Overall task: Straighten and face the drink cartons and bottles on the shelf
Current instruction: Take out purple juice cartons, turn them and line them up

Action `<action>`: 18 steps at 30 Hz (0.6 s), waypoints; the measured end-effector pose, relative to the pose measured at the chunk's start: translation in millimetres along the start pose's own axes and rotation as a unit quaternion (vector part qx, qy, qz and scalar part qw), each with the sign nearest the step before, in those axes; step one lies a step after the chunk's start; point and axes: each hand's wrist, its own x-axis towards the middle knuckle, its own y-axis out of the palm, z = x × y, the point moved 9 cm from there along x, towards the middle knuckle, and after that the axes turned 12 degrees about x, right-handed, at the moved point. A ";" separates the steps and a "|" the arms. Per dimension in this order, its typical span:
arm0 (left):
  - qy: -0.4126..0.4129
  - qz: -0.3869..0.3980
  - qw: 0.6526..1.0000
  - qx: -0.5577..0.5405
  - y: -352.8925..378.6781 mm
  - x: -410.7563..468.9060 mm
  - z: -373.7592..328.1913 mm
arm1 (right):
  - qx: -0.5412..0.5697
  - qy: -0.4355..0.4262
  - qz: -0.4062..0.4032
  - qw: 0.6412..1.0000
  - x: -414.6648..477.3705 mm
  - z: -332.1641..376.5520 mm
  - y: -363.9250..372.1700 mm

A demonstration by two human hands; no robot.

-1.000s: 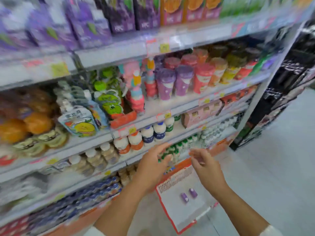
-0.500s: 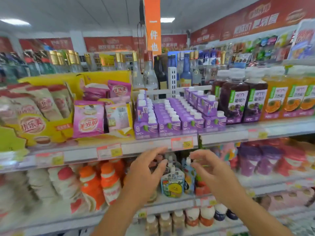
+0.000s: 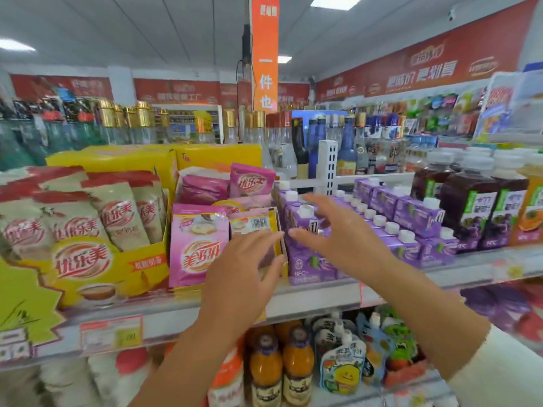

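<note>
Rows of purple drink cartons (image 3: 305,259) with white caps fill the middle of the top shelf (image 3: 317,298). To their right stand dark grape juice bottles (image 3: 470,212) and an orange juice bottle (image 3: 531,212). My left hand (image 3: 244,277) is raised with fingers spread in front of the pink packets, just left of the carton row, holding nothing. My right hand (image 3: 338,233) hovers with fingers stretched out over the front-left cartons; I cannot tell whether it touches them.
A yellow display box (image 3: 97,271) of milk-tea packets and pink packets (image 3: 199,245) sit left of the cartons. Glass bottles (image 3: 141,121) line the far side behind. Below are orange drink bottles (image 3: 282,365) and spouted pouches (image 3: 343,365).
My view has risen from the lower shelves to the top shelf. Both hands have moved up from the pouch shelf to the front of the purple cartons.
</note>
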 end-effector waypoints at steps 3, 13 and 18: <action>-0.003 0.009 1.000 0.005 2.0 -3.3 1.5 | -0.104 0.000 -0.039 0.994 3.1 3.2 6.8; -0.060 0.021 0.992 -0.107 -6.6 2.3 -1.5 | 0.242 -0.022 -0.044 0.969 -11.8 3.5 -39.7; -0.085 0.065 0.966 -0.236 10.4 7.4 -30.5 | 0.374 0.026 0.086 0.923 -28.1 -10.3 -43.7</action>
